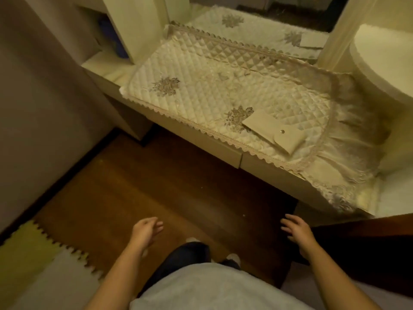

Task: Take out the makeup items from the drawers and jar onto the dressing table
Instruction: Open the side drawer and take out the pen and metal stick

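Observation:
The dressing table (105, 68) stands ahead, covered by a cream quilted cloth (201, 90) with lace trim and embroidered flowers. A beige snap-button pouch (273, 132) lies on the cloth near its front edge. Under the front edge two drawer fronts (194, 140) are closed. My left hand (145, 231) and my right hand (296, 229) hover low over the floor, short of the table, fingers spread and holding nothing. No jar can be made out.
A mirror (268, 25) stands behind the table and reflects the cloth. A white rounded unit (384, 63) flanks the table on the right, a brown wardrobe panel (40, 108) on the left. Foam puzzle mats (33, 260) lie on the wooden floor (156, 198).

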The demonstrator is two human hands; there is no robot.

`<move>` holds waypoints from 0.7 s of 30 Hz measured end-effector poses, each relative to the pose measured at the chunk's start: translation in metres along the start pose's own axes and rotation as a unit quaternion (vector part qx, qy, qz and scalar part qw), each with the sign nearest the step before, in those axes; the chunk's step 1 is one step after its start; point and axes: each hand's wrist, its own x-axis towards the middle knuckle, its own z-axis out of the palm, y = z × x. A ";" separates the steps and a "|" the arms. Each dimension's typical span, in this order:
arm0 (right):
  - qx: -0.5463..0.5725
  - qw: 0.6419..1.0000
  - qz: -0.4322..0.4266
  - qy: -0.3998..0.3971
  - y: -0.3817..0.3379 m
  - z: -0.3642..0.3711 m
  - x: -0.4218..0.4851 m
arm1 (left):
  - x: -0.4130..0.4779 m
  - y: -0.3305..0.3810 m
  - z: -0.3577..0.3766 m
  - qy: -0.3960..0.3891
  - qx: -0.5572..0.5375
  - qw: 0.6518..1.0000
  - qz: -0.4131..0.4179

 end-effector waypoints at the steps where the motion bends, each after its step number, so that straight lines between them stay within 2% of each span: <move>1: -0.009 1.000 0.002 -0.003 -0.002 0.005 0.003 | 0.000 -0.007 -0.008 0.012 0.001 1.000 -0.007; 6: -0.054 0.997 -0.001 -0.054 -0.013 0.049 0.011 | 0.010 -0.028 -0.046 0.079 -0.034 0.996 -0.033; 13: -0.145 0.983 0.000 -0.115 -0.052 0.142 0.015 | 0.038 -0.045 -0.097 0.120 -0.112 0.982 -0.090; 21: -0.214 0.971 -0.039 -0.100 -0.125 0.303 0.015 | 0.121 -0.046 -0.221 0.125 -0.193 0.967 -0.106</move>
